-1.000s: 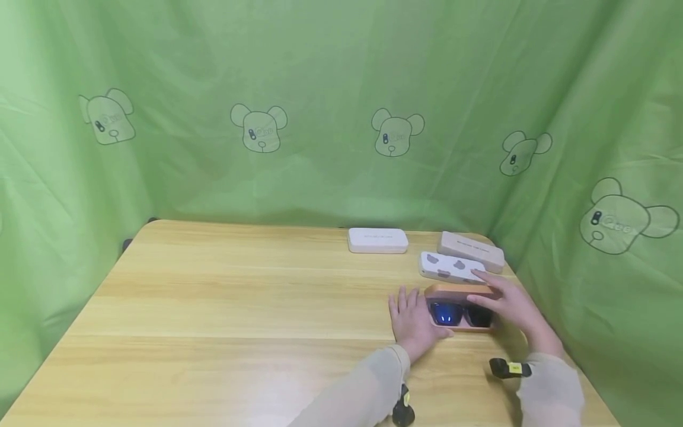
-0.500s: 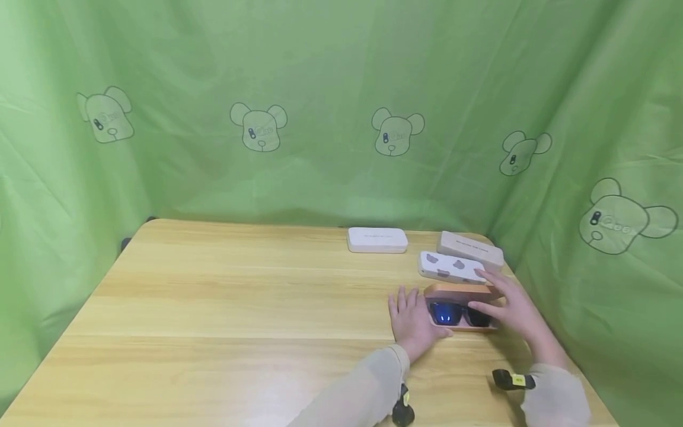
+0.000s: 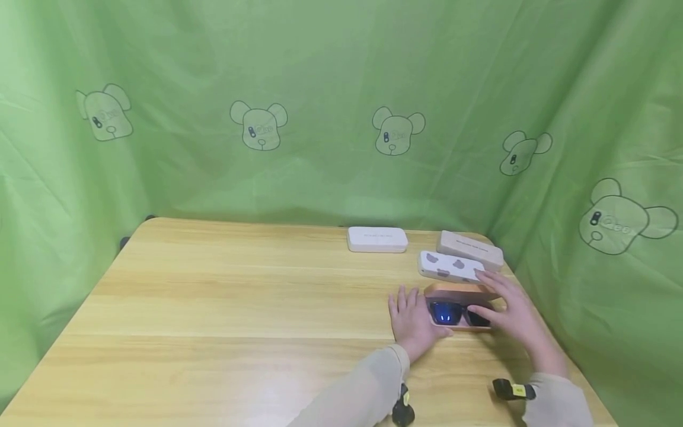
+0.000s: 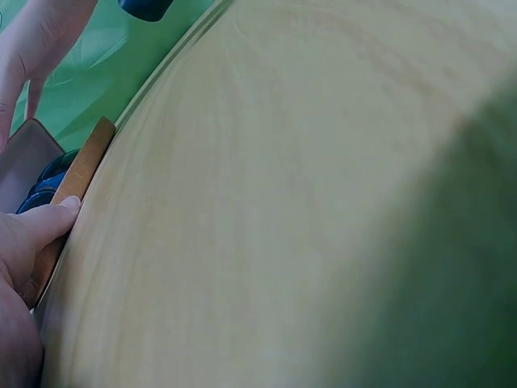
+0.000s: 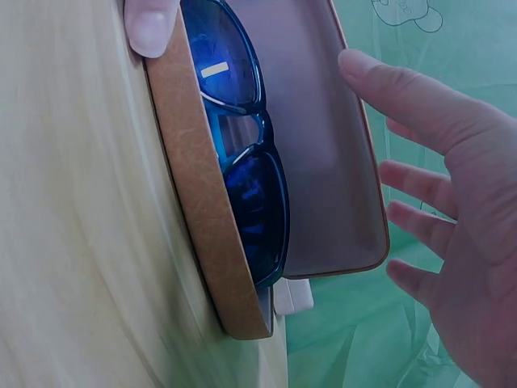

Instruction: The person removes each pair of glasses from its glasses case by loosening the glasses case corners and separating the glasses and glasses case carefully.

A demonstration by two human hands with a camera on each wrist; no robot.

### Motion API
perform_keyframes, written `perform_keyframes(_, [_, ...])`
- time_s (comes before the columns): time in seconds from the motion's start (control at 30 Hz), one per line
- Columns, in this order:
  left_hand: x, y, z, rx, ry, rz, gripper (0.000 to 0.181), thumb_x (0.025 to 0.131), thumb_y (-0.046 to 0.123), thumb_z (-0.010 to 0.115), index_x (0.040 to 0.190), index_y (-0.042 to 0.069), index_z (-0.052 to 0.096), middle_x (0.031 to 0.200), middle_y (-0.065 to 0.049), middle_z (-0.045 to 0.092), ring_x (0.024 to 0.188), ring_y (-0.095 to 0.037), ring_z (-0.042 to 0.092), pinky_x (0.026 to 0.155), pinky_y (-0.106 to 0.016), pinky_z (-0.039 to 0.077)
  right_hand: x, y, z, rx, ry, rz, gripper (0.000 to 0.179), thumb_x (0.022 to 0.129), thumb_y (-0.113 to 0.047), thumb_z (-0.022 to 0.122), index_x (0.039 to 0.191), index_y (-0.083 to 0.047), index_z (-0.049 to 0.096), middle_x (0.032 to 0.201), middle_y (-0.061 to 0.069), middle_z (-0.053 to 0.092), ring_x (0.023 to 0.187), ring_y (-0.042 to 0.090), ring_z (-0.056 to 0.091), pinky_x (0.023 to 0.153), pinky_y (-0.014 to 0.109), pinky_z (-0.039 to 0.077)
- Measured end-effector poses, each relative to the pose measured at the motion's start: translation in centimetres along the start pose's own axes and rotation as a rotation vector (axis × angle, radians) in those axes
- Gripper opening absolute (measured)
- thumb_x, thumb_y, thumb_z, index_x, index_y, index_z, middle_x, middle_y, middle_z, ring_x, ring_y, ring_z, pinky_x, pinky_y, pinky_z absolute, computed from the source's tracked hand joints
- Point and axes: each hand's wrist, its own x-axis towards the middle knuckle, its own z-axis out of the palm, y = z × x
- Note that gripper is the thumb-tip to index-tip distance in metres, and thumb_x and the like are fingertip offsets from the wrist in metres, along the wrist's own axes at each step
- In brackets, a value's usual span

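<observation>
A brown glasses case [image 5: 190, 145] stands open near the table's right side, its lid tilted up. Sunglasses [image 5: 257, 214] with dark blue lenses lie inside. In the head view my left hand [image 3: 415, 323] lies against the case's left end, fingers spread straight on the table. Its thumb presses the front wall, as the left wrist view shows. My right hand [image 3: 514, 311] is at the lid [image 5: 319, 153]: the thumb tip touches the lid's edge, while the other fingers extend behind it. In the head view this hand covers the lid's right part.
Behind the brown case lies a white case with grey bear-shaped patches [image 3: 450, 266]. A beige case [image 3: 471, 249] sits behind that one, near the right corner. A plain white case [image 3: 377, 239] is by the back edge. Green curtains [image 3: 320, 178] surround the wooden table [image 3: 229, 296].
My right hand and forearm have shifted slightly toward the table's front and right, the thumb staying by the lid. The left hand, case and sunglasses have not visibly moved.
</observation>
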Motion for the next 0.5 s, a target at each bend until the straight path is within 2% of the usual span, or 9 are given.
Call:
perform_keyframes(0.23, [-0.01,0.1,-0.32,-0.011,-0.02,0.001,0.104,0.057,0.076,0.075,0.142,0.023,0.046,0.151,0.009,0.044,0.149,-0.021,0.026,0.124,-0.046,0.016,-0.26,-0.5,0.09,-0.043,0.037,-0.041,0.072,0.071,-0.02,0.085,0.134,-0.006,0.056,0.137,0.028,0.053,0.119,0.051,0.048,0.097,0.07,0.034])
perform_keyframes(0.5, [0.03,0.07,-0.2,0.001,-0.023,0.001,0.104,0.057,0.076,0.075,0.142,0.023,0.046,0.151,0.009,0.044,0.149,-0.021,0.026,0.124,-0.047,0.016,-0.42,-1.0,0.13,-0.079,0.075,-0.1,0.045,0.068,-0.016,0.086,0.109,-0.007,0.069,0.133,0.027,0.055,0.119,0.051,0.048,0.098,0.069,0.034])
